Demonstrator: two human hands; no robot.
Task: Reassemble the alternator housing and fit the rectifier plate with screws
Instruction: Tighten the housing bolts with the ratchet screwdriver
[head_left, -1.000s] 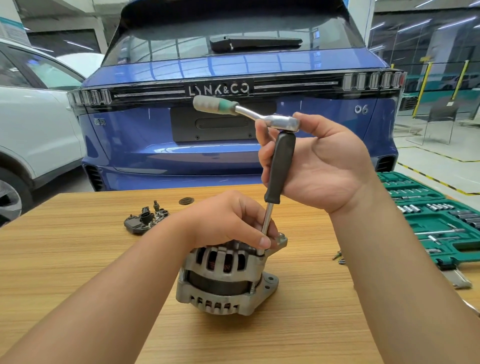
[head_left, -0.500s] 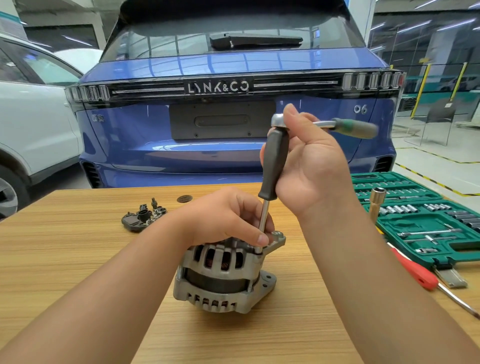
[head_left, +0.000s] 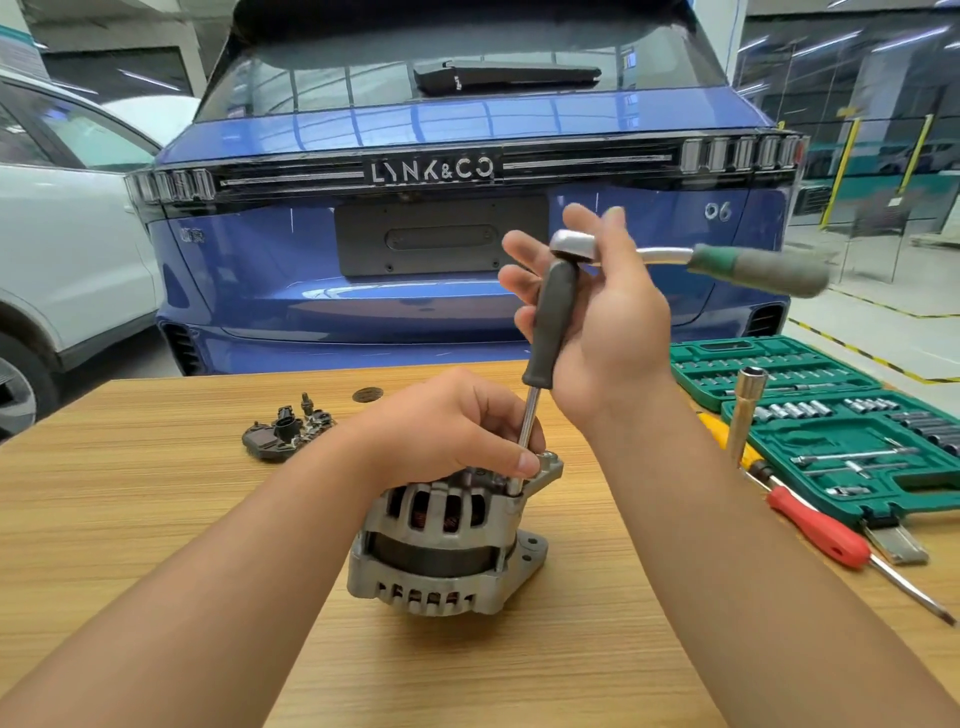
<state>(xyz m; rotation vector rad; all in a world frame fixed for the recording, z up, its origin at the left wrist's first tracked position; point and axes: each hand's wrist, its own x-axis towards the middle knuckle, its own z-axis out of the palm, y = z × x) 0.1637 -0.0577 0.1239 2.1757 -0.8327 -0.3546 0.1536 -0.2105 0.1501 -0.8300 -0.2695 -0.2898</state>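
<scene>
While left hand (head_left: 457, 431) grips alternator (head_left: 447, 540), right hand (head_left: 602, 322) grips ratchet (head_left: 571, 247).

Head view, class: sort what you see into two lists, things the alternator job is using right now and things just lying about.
In use:
alternator, steadied by the left hand
ratchet on the black-handled driver, turned by the right hand
rectifier plate, waiting on the table

Lying about:
red screwdriver
yellow-handled tool
green socket case
blue car
white car
</scene>
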